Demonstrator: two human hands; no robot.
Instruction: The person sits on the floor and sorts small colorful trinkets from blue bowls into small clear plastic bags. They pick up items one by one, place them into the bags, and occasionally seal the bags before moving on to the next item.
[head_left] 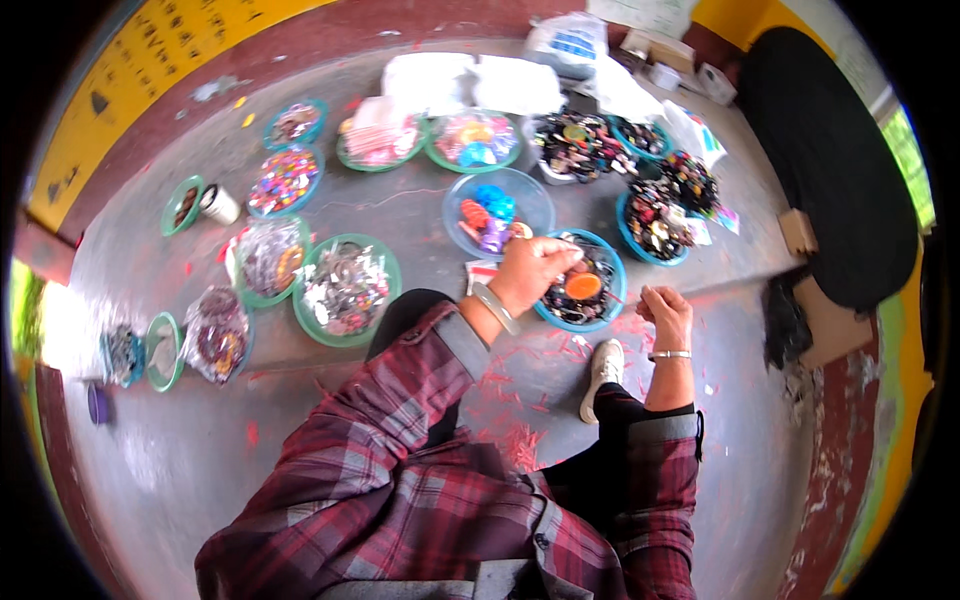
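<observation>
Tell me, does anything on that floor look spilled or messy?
Yes. Small red scraps lie scattered over the grey floor around the white shoe, outside every bowl. Otherwise things sit sorted in their bowls; the left hand reaches into the blue bowl, the right hand beside it.

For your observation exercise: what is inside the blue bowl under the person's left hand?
The blue bowl holds dark small pieces and one orange round piece. The left hand covers its left part.

A round blue bowl (612,290) heaped with dark trinkets and one orange oval piece (583,286) sits upright on the grey floor, just in front of the clear bowl (530,200) of bright plastic pieces.
</observation>
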